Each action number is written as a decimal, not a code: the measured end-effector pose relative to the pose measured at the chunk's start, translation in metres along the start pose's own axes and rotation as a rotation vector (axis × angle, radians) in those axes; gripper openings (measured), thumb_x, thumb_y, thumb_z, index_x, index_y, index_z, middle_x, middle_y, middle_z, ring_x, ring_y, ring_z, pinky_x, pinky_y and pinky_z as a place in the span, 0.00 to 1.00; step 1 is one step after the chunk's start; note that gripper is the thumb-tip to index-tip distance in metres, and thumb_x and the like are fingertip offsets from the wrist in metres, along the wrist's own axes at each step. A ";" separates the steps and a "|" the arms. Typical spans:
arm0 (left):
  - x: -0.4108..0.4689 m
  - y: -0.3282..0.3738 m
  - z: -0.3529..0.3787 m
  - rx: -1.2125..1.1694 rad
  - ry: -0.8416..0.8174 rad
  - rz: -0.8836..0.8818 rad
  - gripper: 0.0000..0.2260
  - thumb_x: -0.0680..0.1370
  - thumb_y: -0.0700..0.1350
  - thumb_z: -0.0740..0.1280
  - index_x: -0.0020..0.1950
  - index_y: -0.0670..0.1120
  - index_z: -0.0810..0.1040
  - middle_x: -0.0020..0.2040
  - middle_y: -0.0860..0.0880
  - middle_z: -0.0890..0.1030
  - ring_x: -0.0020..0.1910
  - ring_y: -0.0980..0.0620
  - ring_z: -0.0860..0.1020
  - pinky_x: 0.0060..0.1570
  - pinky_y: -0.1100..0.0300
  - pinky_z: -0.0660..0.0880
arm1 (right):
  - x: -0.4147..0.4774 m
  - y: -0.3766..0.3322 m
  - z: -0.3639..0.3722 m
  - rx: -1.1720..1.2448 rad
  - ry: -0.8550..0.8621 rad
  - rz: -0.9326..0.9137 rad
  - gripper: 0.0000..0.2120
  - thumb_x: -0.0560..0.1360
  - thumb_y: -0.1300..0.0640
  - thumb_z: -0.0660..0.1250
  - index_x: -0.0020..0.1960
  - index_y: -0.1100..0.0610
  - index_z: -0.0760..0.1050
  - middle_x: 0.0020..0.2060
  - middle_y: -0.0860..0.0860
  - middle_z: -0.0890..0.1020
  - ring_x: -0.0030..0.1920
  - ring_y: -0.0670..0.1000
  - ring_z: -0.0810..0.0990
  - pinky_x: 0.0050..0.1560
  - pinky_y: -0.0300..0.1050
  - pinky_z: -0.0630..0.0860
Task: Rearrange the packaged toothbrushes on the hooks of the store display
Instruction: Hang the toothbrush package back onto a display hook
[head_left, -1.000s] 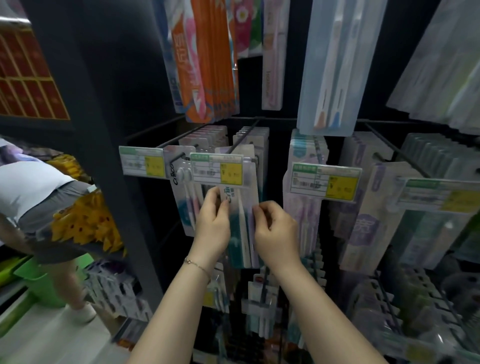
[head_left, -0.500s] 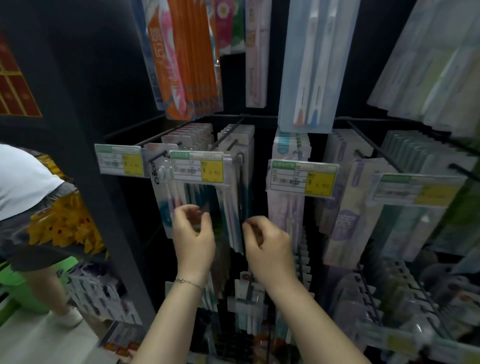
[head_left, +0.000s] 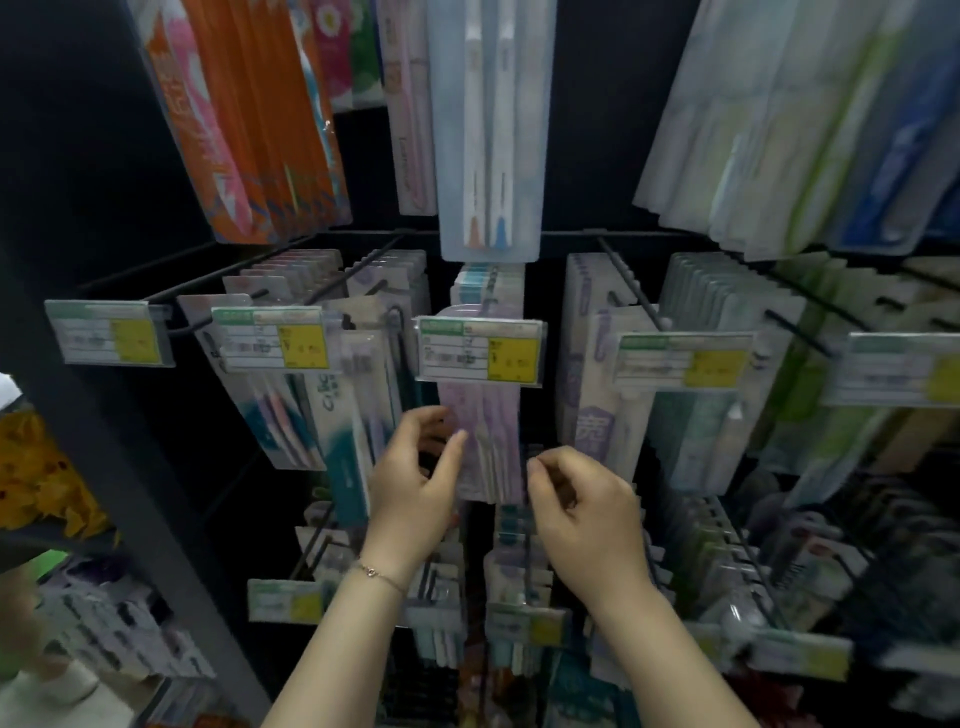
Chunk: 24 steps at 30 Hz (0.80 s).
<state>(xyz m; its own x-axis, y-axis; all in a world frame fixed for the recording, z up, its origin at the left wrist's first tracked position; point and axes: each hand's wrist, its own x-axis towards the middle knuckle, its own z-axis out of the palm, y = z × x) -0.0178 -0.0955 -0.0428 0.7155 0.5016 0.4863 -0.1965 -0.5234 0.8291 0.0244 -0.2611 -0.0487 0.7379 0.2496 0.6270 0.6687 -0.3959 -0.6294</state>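
1. The step in hand looks like taking hold of the lilac toothbrush pack (head_left: 483, 431), which hangs directly below the middle price tag (head_left: 480, 349) at the front of its stack.
2. The left hand (head_left: 415, 483) is below and left of that tag, at the pack's left edge. Its thumb and fingers are loosely curled with a gap between them, closed on nothing.
3. The right hand (head_left: 582, 509) is below and right of the tag, with thumb and forefinger drawn together near the pack's lower right corner. Motion blur hides whether they pinch the pack's edge.
4. Next, both edges probably need a firm pinch. The pack would then slide forward along its hook, which is hidden behind the tag.
5. The tag itself may block the pack's way off. The teal pack (head_left: 343, 447) hangs close on the tag's left and the white pack (head_left: 592, 415) on its right. A tall clear pack (head_left: 488, 130) hangs above the tag.
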 end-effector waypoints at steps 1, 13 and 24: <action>0.001 0.000 0.004 -0.015 0.008 0.001 0.09 0.80 0.47 0.67 0.60 0.53 0.76 0.51 0.58 0.80 0.50 0.63 0.79 0.49 0.68 0.75 | 0.000 0.002 -0.004 0.013 0.009 0.010 0.09 0.79 0.52 0.64 0.43 0.52 0.79 0.34 0.43 0.78 0.35 0.44 0.78 0.34 0.45 0.75; 0.015 0.000 0.026 -0.145 0.162 -0.104 0.17 0.80 0.49 0.68 0.67 0.51 0.70 0.57 0.58 0.75 0.48 0.67 0.77 0.47 0.68 0.74 | 0.004 0.030 -0.034 0.061 0.075 0.125 0.08 0.78 0.58 0.67 0.41 0.51 0.78 0.30 0.41 0.76 0.33 0.44 0.76 0.32 0.39 0.69; 0.015 0.005 0.025 -0.353 0.125 -0.084 0.03 0.82 0.41 0.66 0.51 0.45 0.80 0.47 0.47 0.83 0.47 0.54 0.81 0.49 0.63 0.77 | 0.007 0.036 -0.043 0.094 0.050 0.136 0.09 0.78 0.59 0.67 0.39 0.53 0.78 0.28 0.42 0.75 0.32 0.45 0.75 0.31 0.33 0.65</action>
<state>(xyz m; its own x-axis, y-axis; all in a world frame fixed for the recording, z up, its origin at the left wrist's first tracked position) 0.0088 -0.1079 -0.0383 0.6558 0.6242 0.4246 -0.3750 -0.2188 0.9008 0.0495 -0.3119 -0.0474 0.8182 0.1543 0.5538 0.5704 -0.3383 -0.7485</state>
